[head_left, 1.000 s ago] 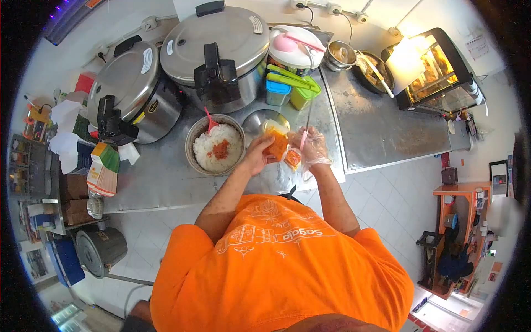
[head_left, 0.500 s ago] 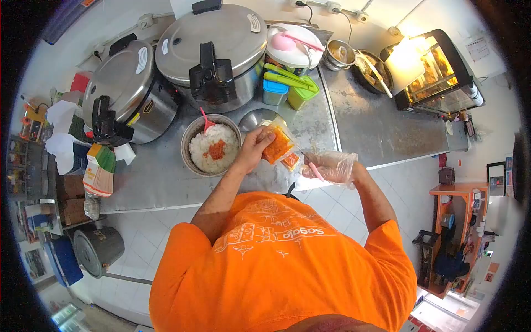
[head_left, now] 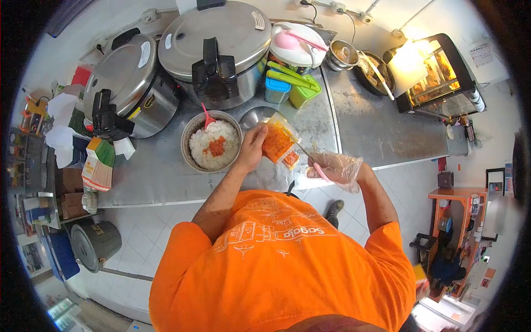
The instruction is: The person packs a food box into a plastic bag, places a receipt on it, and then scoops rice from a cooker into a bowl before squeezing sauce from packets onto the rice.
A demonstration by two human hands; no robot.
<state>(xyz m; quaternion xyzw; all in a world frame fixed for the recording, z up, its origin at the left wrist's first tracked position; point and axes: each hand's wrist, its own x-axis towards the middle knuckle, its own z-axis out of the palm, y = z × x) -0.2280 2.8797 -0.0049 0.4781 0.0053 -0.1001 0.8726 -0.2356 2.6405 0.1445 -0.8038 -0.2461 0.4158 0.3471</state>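
My left hand (head_left: 253, 148) grips a clear plastic packet (head_left: 278, 143) of orange-red paste, closed on its left edge. A second small packet (head_left: 291, 160) shows just under its lower right corner. In a loose clear plastic glove, my right hand (head_left: 331, 167) is closed on a slim metal tool with a pink handle (head_left: 321, 172). Its thin metal end points up-left and reaches the packet's right edge; whether it is a knife or scissors I cannot tell. Left of the packet stands a bowl of white rice (head_left: 206, 145), topped with reddish paste, a pink spoon (head_left: 208, 117) leaning inside.
Two large steel cookers (head_left: 213, 41) stand behind the bowl. A metal bowl (head_left: 257, 117) sits behind the packet. Lidded containers (head_left: 276, 88) with green tongs (head_left: 293, 77) are further back. A pan (head_left: 371, 69) and a lit display case (head_left: 437, 74) stand right. A shoe (head_left: 334, 211) shows below the counter.
The packet in my left hand has tilted slightly, and my gloved right hand has shifted a little with the tool. A shoe and a blurred shape at lower right have come into view.
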